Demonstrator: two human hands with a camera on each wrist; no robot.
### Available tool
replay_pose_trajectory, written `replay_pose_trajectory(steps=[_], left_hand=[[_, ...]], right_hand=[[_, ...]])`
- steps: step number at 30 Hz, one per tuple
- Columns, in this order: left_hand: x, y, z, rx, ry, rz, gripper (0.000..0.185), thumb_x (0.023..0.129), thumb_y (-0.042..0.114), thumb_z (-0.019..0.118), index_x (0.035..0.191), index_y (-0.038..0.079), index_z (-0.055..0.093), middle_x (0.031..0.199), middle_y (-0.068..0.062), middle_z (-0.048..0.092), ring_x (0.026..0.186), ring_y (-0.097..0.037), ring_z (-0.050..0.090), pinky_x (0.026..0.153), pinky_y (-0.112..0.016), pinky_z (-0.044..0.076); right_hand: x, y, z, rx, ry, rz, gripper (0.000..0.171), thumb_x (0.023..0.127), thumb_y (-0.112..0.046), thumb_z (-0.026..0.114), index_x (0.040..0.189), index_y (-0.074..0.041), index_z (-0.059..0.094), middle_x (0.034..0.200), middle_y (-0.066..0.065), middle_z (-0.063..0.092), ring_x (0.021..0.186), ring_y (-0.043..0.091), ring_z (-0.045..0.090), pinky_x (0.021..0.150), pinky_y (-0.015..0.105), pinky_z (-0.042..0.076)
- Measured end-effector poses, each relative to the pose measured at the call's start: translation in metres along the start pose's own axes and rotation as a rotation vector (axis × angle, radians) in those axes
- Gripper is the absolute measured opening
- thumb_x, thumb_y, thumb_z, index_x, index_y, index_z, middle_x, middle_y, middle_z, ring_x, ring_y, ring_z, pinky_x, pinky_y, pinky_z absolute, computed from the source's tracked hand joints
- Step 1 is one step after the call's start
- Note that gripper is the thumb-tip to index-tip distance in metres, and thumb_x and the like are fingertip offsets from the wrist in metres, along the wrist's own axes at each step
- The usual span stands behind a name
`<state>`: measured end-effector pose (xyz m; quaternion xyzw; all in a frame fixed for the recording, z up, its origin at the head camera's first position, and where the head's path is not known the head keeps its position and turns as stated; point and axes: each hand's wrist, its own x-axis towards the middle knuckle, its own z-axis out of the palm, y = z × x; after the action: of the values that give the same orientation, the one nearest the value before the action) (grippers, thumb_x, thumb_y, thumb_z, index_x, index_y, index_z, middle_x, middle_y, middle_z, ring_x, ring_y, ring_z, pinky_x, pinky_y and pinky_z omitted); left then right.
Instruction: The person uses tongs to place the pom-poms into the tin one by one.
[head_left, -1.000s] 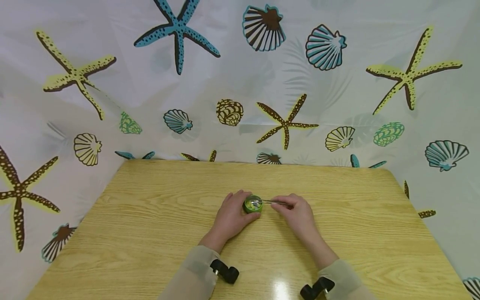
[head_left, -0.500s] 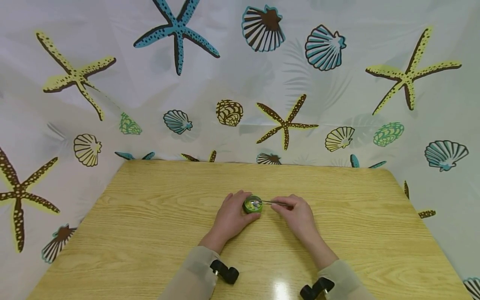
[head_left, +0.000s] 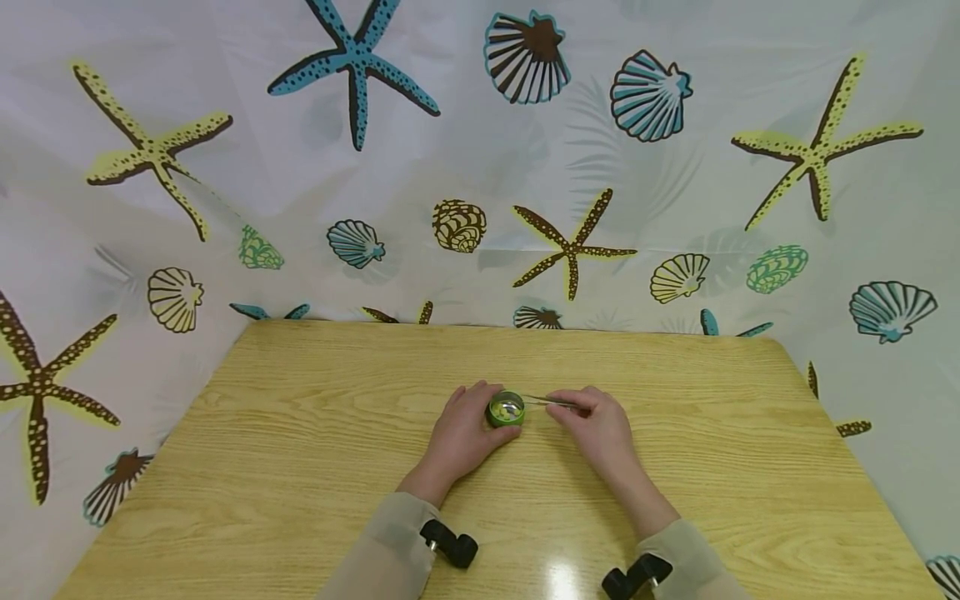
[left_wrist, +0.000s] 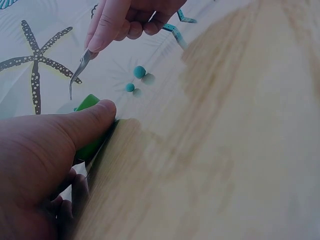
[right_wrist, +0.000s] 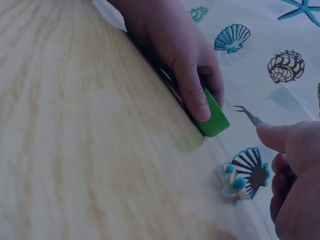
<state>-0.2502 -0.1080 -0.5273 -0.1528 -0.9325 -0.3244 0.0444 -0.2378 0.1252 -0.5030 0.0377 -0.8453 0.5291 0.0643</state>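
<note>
Tweezers pinched by right hand lifted off the cup on wooden table.

We see a wooden table. Behind it hangs a curtain with starfish and shells, probably plastic.

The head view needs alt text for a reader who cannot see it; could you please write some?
A person's left hand grips a small green round container on a wooden table, while the right hand holds metal tweezers pointing at it. A seashell-print curtain hangs behind.
</note>
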Motion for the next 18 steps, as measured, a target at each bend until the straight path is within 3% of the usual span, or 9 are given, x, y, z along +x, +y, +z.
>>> replay_pose_trajectory(steps=[18], left_hand=[[0.000,0.000,0.000,-0.006,0.001,-0.007,0.068,0.097,0.036,0.089,0.152,0.005,0.063,0.155,-0.017,0.063,0.156,-0.037,0.046,0.138,-0.049,0.020]], right_hand=[[0.006,0.009,-0.027,0.027,0.052,0.019,0.017,0.100,-0.018,0.086,0.117,-0.015,0.089,0.092,0.004,0.069,0.082,0.021,0.055,0.067,0.026,0.046]])
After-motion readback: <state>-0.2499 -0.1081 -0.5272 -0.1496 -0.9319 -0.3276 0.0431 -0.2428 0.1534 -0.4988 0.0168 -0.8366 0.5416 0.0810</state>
